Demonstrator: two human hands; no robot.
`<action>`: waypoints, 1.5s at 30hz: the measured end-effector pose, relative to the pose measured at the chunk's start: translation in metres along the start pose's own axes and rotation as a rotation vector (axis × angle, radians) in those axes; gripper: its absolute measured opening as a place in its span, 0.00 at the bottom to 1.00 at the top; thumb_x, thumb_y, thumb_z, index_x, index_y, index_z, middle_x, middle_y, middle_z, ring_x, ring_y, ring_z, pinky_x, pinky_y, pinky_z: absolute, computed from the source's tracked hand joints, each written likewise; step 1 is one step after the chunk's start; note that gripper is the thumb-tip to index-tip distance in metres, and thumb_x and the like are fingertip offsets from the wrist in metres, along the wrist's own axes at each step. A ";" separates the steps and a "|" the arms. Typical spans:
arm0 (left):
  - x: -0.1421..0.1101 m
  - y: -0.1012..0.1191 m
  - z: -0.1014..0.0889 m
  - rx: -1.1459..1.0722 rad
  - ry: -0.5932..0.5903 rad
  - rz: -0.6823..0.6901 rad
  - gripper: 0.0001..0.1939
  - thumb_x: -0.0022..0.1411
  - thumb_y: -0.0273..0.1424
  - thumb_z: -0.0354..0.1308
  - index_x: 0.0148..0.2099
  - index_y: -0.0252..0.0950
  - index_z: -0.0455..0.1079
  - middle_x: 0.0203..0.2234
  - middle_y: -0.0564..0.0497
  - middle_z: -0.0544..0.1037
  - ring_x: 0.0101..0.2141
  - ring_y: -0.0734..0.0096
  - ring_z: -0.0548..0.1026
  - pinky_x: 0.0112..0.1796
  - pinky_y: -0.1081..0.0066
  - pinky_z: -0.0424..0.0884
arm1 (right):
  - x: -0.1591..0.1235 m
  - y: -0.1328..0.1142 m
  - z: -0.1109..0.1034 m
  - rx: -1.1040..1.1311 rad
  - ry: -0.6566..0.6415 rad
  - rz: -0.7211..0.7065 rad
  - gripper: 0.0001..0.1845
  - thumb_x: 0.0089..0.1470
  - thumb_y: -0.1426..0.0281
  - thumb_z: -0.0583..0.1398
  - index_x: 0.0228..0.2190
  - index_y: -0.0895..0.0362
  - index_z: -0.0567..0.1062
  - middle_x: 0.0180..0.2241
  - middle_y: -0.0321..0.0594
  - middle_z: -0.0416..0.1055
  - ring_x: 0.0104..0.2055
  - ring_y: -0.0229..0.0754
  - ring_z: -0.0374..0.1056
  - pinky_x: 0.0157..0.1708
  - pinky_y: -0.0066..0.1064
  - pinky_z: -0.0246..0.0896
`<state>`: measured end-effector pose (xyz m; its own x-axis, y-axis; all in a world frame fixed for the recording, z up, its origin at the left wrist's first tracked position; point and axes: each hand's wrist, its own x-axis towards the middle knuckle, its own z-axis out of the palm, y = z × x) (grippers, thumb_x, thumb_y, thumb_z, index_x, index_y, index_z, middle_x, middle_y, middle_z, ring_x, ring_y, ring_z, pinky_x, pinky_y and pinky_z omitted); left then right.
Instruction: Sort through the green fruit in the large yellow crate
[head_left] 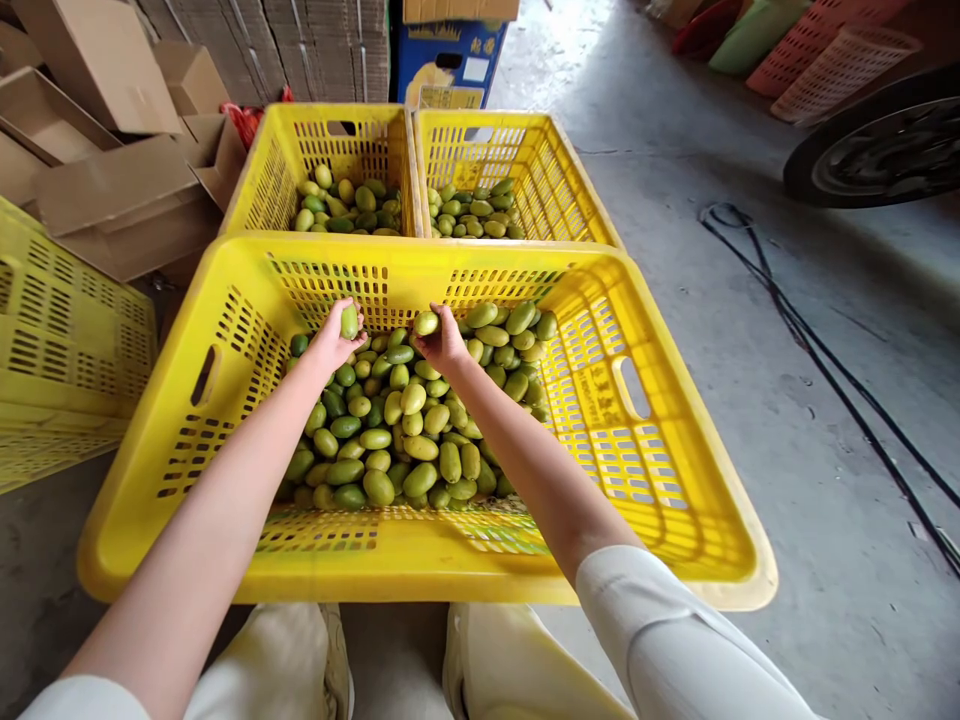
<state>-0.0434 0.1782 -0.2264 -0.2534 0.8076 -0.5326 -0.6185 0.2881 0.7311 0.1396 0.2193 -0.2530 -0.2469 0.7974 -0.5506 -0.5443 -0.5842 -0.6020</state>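
A large yellow plastic crate [420,575] stands right in front of me, its bottom covered with a heap of small oval green and yellow-green fruits [412,400]. Near the crate's far wall, my left hand [339,340] is closed round one green fruit [349,322]. To the right of it, my right hand [444,342] grips a yellowish-green fruit [426,323] between thumb and fingers. Both hands are just above the heap, a short way apart. The exact kind of fruit I cannot make out.
Behind the big crate stand two smaller yellow crates, one left [259,170] and one right [581,180], each with similar fruits. Cardboard boxes [127,200] and another yellow crate [67,340] are on the left. A black cable [810,350] and a wheel [877,140] are at right.
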 end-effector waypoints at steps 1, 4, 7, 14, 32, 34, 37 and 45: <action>-0.001 0.001 0.000 0.002 -0.004 -0.020 0.12 0.72 0.30 0.59 0.33 0.37 0.69 0.23 0.56 0.73 0.24 0.78 0.74 0.31 0.76 0.74 | 0.001 0.000 0.000 0.020 0.010 0.012 0.13 0.68 0.63 0.62 0.32 0.52 0.66 0.25 0.34 0.72 0.25 0.36 0.63 0.18 0.24 0.60; -0.006 0.002 0.000 0.042 -0.047 -0.038 0.07 0.65 0.25 0.63 0.34 0.37 0.69 0.26 0.54 0.78 0.24 0.79 0.75 0.29 0.79 0.72 | 0.005 0.002 -0.001 0.059 0.032 0.023 0.11 0.68 0.67 0.59 0.32 0.51 0.65 0.26 0.35 0.73 0.26 0.38 0.67 0.23 0.28 0.69; -0.007 0.003 0.000 0.098 -0.106 -0.042 0.11 0.62 0.25 0.68 0.35 0.37 0.67 0.22 0.58 0.73 0.16 0.85 0.64 0.18 0.83 0.57 | 0.009 0.005 -0.003 0.011 0.154 0.023 0.16 0.69 0.61 0.61 0.31 0.50 0.62 0.21 0.33 0.68 0.21 0.39 0.64 0.20 0.30 0.67; 0.004 0.002 0.007 0.211 0.105 0.000 0.13 0.68 0.30 0.65 0.33 0.39 0.64 0.17 0.59 0.68 0.12 0.85 0.57 0.15 0.81 0.46 | 0.010 0.007 -0.005 -0.099 0.200 -0.012 0.19 0.73 0.61 0.54 0.28 0.50 0.61 0.18 0.33 0.65 0.18 0.38 0.61 0.17 0.29 0.60; -0.003 0.000 -0.001 -0.044 0.053 -0.028 0.08 0.72 0.23 0.63 0.38 0.36 0.69 0.28 0.51 0.78 0.28 0.73 0.80 0.32 0.75 0.79 | -0.007 0.002 -0.003 -0.137 -0.282 0.062 0.15 0.51 0.77 0.68 0.39 0.52 0.74 0.31 0.34 0.77 0.38 0.42 0.76 0.40 0.32 0.76; -0.003 0.000 0.000 -0.041 0.053 0.008 0.10 0.71 0.22 0.62 0.35 0.36 0.68 0.24 0.56 0.74 0.23 0.79 0.75 0.28 0.80 0.74 | -0.004 0.005 -0.003 -0.158 -0.275 0.055 0.15 0.52 0.72 0.73 0.39 0.53 0.75 0.30 0.33 0.75 0.35 0.39 0.73 0.36 0.28 0.74; -0.004 0.002 0.001 -0.005 0.011 0.009 0.07 0.71 0.25 0.63 0.36 0.35 0.72 0.21 0.58 0.71 0.16 0.84 0.66 0.21 0.81 0.63 | 0.002 0.006 -0.003 -0.098 -0.212 0.042 0.15 0.52 0.73 0.74 0.35 0.53 0.73 0.26 0.30 0.70 0.30 0.36 0.70 0.30 0.25 0.72; -0.001 0.009 -0.003 0.081 0.014 -0.084 0.23 0.79 0.41 0.45 0.36 0.35 0.73 0.20 0.53 0.71 0.14 0.77 0.62 0.16 0.76 0.55 | 0.001 -0.003 -0.011 -0.086 -0.184 0.010 0.13 0.55 0.73 0.71 0.36 0.54 0.71 0.24 0.27 0.70 0.21 0.30 0.59 0.18 0.19 0.54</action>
<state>-0.0506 0.1787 -0.2209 -0.2141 0.7718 -0.5987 -0.5762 0.3952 0.7154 0.1503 0.2204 -0.2582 -0.3985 0.8009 -0.4469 -0.4727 -0.5969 -0.6483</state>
